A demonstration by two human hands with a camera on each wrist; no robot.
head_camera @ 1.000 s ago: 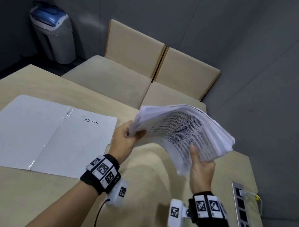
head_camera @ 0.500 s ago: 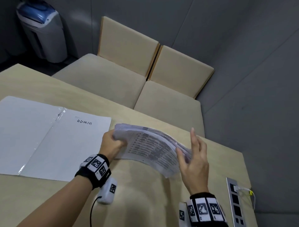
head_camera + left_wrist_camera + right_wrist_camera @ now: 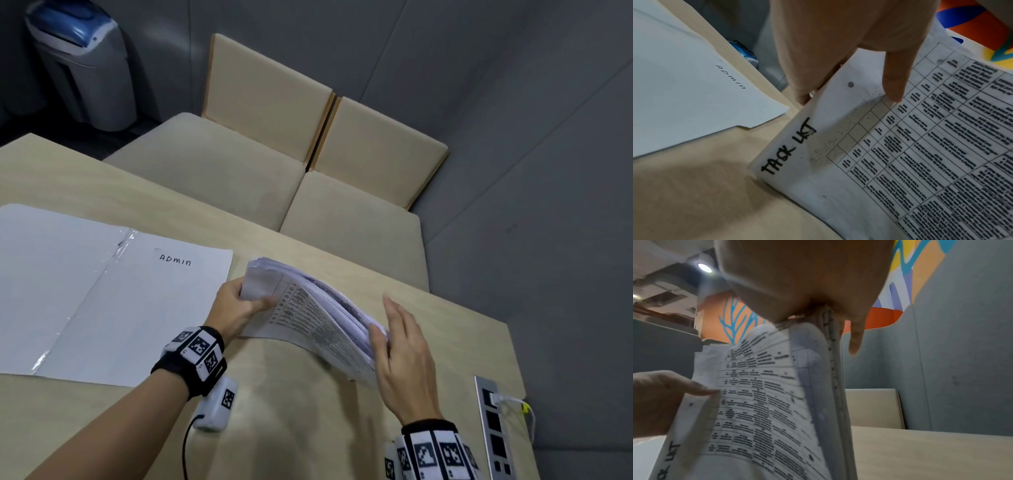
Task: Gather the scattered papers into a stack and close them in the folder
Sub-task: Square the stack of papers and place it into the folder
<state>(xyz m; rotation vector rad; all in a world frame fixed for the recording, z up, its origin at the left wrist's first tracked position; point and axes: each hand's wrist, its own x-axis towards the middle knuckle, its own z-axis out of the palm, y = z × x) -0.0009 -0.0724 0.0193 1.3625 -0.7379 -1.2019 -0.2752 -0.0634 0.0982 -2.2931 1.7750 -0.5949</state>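
Note:
A thick stack of printed papers [image 3: 308,308] stands tilted on its long edge on the table, top sheet headed "TASK LIST" [image 3: 789,146]. My left hand [image 3: 239,301] grips its left end, thumb [image 3: 894,78] on the front sheet and fingers behind. My right hand [image 3: 400,346] is against the stack's right end with straight fingers, thumb lying on the front sheets [image 3: 760,402]. The white folder [image 3: 102,291], marked "ADMIN", lies open and flat just left of the stack; its corner [image 3: 684,81] shows beside my left hand.
The beige table [image 3: 308,428] carries a metal socket strip [image 3: 493,428] with a plugged cable at its right edge. Two beige seats [image 3: 239,171] stand beyond the far edge. A grey bin [image 3: 82,61] is at the back left. Grey panels enclose the right.
The stack came down from mid-air onto the table. My right hand gave up its pinch at the lower corner and now lies flat against the right end. The left hand kept its grip.

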